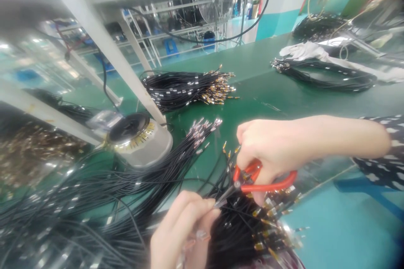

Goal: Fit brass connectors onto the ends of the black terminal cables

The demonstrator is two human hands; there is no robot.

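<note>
My right hand is closed around scissors with red loop handles, their metal blades pointing down and left. At the blade tips, my left hand pinches what looks like the end of a thin black cable; a small pale piece shows by its fingertips. Blur hides whether the blades touch it. Below both hands lies a thick bundle of black cables with gold and silver end terminals. Another bundle of black cables with silver ends stretches out to the left of my hands.
A grey-white round device with a black top stands beside a white frame leg. On the green tabletop lie another cable bundle, a coiled bundle and a white glove. A dark patterned sleeve covers my right arm.
</note>
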